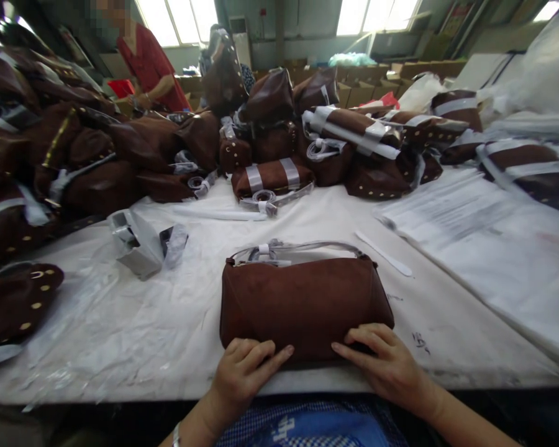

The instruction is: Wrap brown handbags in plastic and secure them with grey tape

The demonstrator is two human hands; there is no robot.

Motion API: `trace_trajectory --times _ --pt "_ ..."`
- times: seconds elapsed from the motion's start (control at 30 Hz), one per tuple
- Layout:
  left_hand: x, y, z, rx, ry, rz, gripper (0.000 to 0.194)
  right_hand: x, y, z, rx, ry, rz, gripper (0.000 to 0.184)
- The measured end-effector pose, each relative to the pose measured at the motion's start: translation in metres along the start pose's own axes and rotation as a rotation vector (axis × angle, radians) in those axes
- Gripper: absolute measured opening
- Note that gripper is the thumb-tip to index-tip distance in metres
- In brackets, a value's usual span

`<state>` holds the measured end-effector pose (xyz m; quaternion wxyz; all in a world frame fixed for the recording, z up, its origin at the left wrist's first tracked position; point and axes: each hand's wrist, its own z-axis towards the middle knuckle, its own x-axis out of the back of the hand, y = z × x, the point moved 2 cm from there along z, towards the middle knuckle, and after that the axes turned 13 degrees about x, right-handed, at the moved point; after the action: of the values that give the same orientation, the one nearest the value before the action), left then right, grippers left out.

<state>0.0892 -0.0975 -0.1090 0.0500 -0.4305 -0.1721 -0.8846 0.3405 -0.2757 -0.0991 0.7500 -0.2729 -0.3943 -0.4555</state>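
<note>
A brown suede handbag (302,301) lies flat on the white-covered table (168,335) right in front of me, its wrapped strap (298,249) along its far edge. My left hand (245,372) rests on the bag's near left edge, fingers stretched out and pointing right. My right hand (384,363) lies on the near right edge, fingers flat and pointing left. Neither hand grips anything.
A big heap of brown bags (270,133) fills the far side and left of the table. Clear plastic wrapping (142,242) lies at the left. White sheets (489,248) are stacked at the right. A person in red (151,62) stands at the back left.
</note>
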Motion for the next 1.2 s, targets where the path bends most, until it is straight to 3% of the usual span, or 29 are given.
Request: trace_trajectory --times 0.17,0.27,0.47,0.57,0.7,0.87,0.97,1.07,1.2 --pt "-0.001 0.015 -0.013 0.105 -0.011 0.077 0.042 -0.003 -0.005 -0.005 -0.004 -0.027 -0.107 0.048" --pt "-0.001 0.024 -0.013 0.144 -0.036 0.108 0.04 -0.007 -0.008 -0.005 -0.009 -0.037 -0.15 0.04" --pt "0.009 0.043 0.021 0.175 -0.047 0.194 0.019 -0.003 -0.012 0.0 0.004 -0.017 -0.196 0.045" --pt "0.013 0.048 0.044 0.069 -0.033 0.19 0.016 -0.005 -0.012 -0.001 0.012 0.011 -0.209 0.044" --pt "-0.003 0.044 0.048 -0.155 -0.146 0.268 0.047 -0.008 -0.019 -0.001 0.025 0.047 -0.194 0.042" --pt "-0.029 0.036 0.029 -0.135 -0.122 0.325 0.057 0.017 -0.027 0.022 0.055 0.084 -0.08 0.03" --pt "-0.034 0.035 0.026 -0.113 -0.115 0.323 0.062 0.037 -0.009 0.056 0.132 0.061 -0.004 0.025" --pt "-0.036 0.033 0.027 -0.124 -0.112 0.315 0.065 0.037 0.033 0.103 0.016 0.049 0.024 0.032" --pt "-0.042 0.028 0.027 -0.159 -0.012 0.284 0.055 0.002 0.092 0.166 -0.13 -0.389 0.288 0.04"
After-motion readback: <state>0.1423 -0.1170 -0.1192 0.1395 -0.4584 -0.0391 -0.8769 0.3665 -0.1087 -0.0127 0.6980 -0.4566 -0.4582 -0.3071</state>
